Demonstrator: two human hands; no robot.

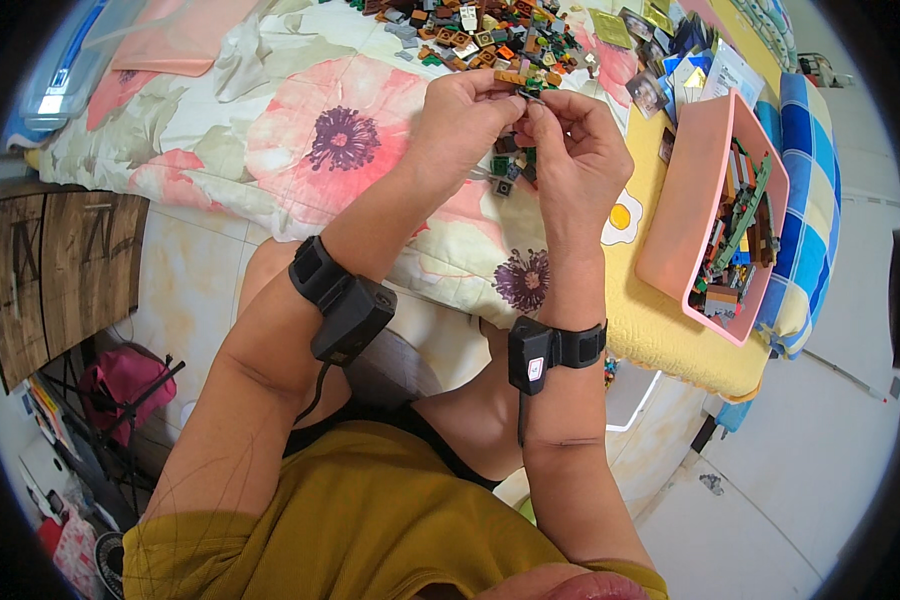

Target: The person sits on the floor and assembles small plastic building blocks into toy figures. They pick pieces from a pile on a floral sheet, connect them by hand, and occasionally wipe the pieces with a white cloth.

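Observation:
My left hand and my right hand meet over the flowered bedspread, fingertips nearly touching. Each one is closed in a pinch on a small dark grey toy brick piece between them; its exact shape is partly covered by the fingers. Just beyond the fingertips, a brown brick shows, and I cannot tell whether it is held or lies behind. A heap of mixed loose bricks spreads out past my hands. Several dark bricks lie below them, partly hidden by my right hand.
To the right, a pink plastic bin holds more bricks and assembled pieces. Cards and foil packets lie beyond it on the yellow cover. A clear plastic box sits at the far left, above a wooden cabinet.

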